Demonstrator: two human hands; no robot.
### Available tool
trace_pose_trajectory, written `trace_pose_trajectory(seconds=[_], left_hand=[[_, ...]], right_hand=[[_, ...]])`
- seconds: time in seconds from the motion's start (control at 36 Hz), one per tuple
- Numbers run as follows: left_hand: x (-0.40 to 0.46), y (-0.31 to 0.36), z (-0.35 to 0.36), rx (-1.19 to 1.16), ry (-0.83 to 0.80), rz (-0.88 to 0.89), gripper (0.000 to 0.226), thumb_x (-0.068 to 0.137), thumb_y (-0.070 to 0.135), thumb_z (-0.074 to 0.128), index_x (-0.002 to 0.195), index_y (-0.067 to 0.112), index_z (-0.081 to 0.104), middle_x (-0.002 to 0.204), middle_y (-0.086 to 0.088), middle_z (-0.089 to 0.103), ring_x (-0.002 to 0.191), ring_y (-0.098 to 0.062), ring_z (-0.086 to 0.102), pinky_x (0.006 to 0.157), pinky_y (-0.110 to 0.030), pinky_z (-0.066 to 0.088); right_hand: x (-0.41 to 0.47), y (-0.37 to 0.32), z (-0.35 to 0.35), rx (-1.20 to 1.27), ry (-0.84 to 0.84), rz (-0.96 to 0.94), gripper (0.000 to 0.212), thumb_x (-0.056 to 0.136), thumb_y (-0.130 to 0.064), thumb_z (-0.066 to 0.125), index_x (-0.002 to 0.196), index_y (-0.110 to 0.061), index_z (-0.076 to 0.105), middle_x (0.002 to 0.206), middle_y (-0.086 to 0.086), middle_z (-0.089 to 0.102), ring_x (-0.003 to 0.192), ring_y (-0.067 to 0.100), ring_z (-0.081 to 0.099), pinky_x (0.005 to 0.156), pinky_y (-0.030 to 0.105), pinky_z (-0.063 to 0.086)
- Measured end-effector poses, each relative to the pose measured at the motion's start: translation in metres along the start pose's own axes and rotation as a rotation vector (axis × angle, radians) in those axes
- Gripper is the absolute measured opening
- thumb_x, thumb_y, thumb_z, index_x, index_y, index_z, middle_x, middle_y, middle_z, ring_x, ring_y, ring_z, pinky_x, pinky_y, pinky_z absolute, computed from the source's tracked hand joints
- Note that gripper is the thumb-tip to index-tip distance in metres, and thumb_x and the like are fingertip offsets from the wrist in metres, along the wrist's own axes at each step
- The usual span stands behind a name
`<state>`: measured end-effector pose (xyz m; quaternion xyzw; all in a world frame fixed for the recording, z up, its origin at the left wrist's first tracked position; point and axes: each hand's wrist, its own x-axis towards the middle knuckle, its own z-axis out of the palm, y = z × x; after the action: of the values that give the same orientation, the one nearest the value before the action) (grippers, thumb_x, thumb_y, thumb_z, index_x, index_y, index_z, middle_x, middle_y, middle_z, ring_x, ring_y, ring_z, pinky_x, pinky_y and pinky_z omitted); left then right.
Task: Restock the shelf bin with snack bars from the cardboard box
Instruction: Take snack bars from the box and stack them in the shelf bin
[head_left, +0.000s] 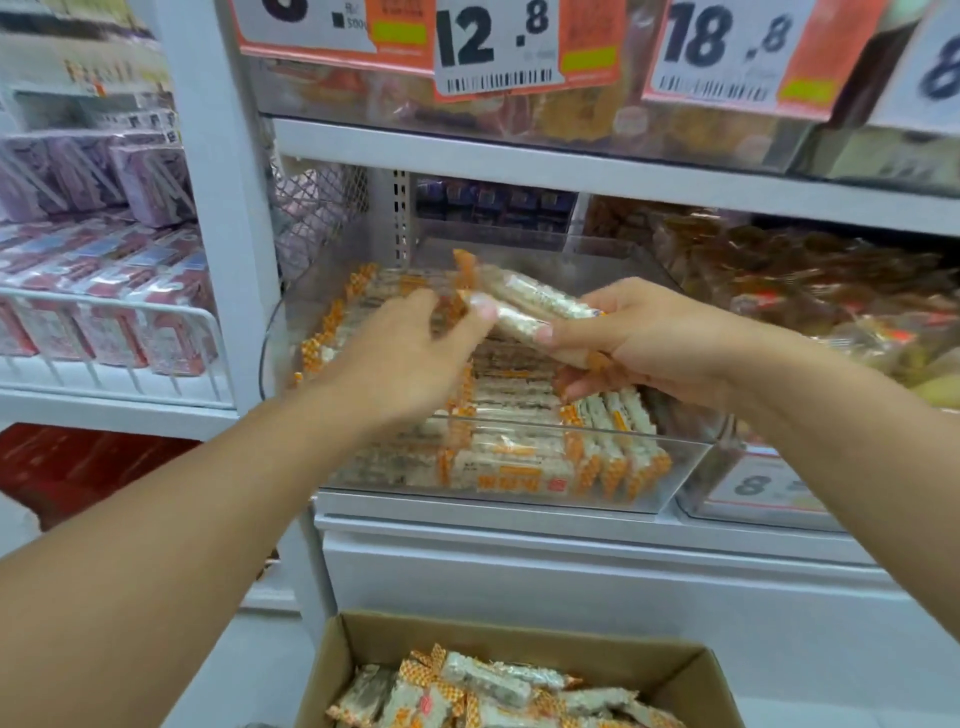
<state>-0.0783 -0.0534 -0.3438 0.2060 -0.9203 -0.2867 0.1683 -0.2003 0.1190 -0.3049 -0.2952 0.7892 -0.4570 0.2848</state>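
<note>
Placing step. Right hand (644, 338) grip pinches a few snack bars (535, 306) above clear shelf bin (519, 467); left hand (410, 358) spread, blurred, touching their ends. Cardboard box (519, 675) at 6 o'clock. Next, likely: lay bars flat into the rows.

Large price tags (496, 44) reading 12.8 and 18.8 are hung on the upper shelf edge. Pink and purple packets (104, 291) are stacked behind a white wire rail (119, 312) at the left. Brown wrapped snacks (810, 280) are kept in the neighbouring clear bin at the right.
</note>
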Motion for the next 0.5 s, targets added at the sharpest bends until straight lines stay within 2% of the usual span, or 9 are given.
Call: trace_pose_trajectory(seconds=[0.06, 0.08, 0.14, 0.19, 0.25, 0.33, 0.42, 0.5], left_hand=[[-0.004, -0.02, -0.003, 0.391, -0.037, 0.136, 0.094, 0.08, 0.084, 0.013, 0.143, 0.021, 0.044, 0.143, -0.011, 0.05, 0.131, -0.031, 0.044, 0.107, -0.045, 0.038], [-0.004, -0.026, -0.004, 0.49, -0.104, 0.117, 0.095, 0.079, 0.083, 0.013, 0.151, 0.025, 0.035, 0.155, -0.01, 0.038, 0.142, -0.032, 0.032, 0.116, -0.046, 0.029], [-0.001, -0.031, -0.005, 0.51, -0.268, 0.012, 0.09, 0.086, 0.084, 0.017, 0.159, 0.032, 0.017, 0.167, -0.006, 0.014, 0.154, -0.028, 0.009, 0.124, -0.044, 0.011], [0.003, -0.027, -0.006, 0.518, -0.347, -0.028, 0.096, 0.079, 0.086, 0.012, 0.16, 0.034, 0.007, 0.169, -0.004, 0.001, 0.155, -0.025, -0.001, 0.125, -0.043, 0.003], [0.003, -0.023, -0.007, 0.537, -0.379, -0.04, 0.111, 0.063, 0.091, 0.001, 0.16, 0.036, 0.001, 0.168, -0.001, -0.006, 0.155, -0.023, -0.008, 0.125, -0.045, -0.001], [0.001, -0.021, -0.007, 0.532, -0.418, -0.105, 0.112, 0.063, 0.095, 0.005, 0.158, 0.038, -0.006, 0.167, 0.004, -0.015, 0.153, -0.02, -0.016, 0.124, -0.044, -0.008], [0.001, -0.018, -0.006, 0.524, -0.424, -0.117, 0.109, 0.066, 0.097, 0.013, 0.158, 0.04, -0.008, 0.166, 0.005, -0.018, 0.153, -0.019, -0.018, 0.124, -0.044, -0.009], [0.001, -0.018, -0.006, 0.505, -0.429, -0.12, 0.12, 0.053, 0.099, 0.006, 0.157, 0.04, -0.01, 0.165, 0.006, -0.02, 0.152, -0.019, -0.02, 0.124, -0.043, -0.01]], right_hand=[[0.01, 0.006, -0.004, -0.03, 0.123, 0.1, 0.041, 0.091, -0.024, 0.075, 0.111, 0.007, 0.058, 0.113, 0.014, 0.06, 0.094, 0.024, 0.071, 0.076, 0.034, 0.063], [0.015, 0.009, -0.005, -0.048, 0.171, 0.149, 0.042, 0.091, -0.023, 0.074, 0.114, 0.004, 0.051, 0.116, 0.013, 0.056, 0.095, 0.025, 0.071, 0.076, 0.036, 0.063], [0.028, 0.015, -0.007, -0.092, 0.229, 0.226, 0.046, 0.093, -0.023, 0.072, 0.126, -0.003, 0.047, 0.122, 0.011, 0.051, 0.087, 0.022, 0.07, 0.079, 0.038, 0.063], [0.047, 0.021, -0.008, -0.092, 0.256, 0.262, 0.052, 0.095, -0.022, 0.07, 0.136, -0.002, 0.046, 0.133, 0.01, 0.047, 0.082, 0.021, 0.068, 0.084, 0.041, 0.062], [0.068, 0.021, -0.008, -0.024, 0.231, 0.277, 0.053, 0.094, -0.019, 0.07, 0.139, -0.005, 0.047, 0.141, 0.009, 0.043, 0.087, 0.021, 0.065, 0.083, 0.038, 0.062], [0.1, 0.014, -0.007, 0.096, 0.172, 0.261, 0.054, 0.09, -0.015, 0.074, 0.138, -0.008, 0.049, 0.145, 0.01, 0.04, 0.105, 0.024, 0.058, 0.078, 0.035, 0.062], [0.13, 0.01, -0.005, 0.139, 0.179, 0.205, 0.065, 0.086, -0.016, 0.079, 0.142, -0.007, 0.047, 0.149, 0.011, 0.039, 0.122, 0.028, 0.053, 0.07, 0.035, 0.063], [0.144, 0.01, -0.003, 0.077, 0.229, 0.158, 0.069, 0.083, -0.023, 0.083, 0.141, -0.007, 0.049, 0.148, 0.009, 0.043, 0.122, 0.024, 0.051, 0.065, 0.033, 0.062]])
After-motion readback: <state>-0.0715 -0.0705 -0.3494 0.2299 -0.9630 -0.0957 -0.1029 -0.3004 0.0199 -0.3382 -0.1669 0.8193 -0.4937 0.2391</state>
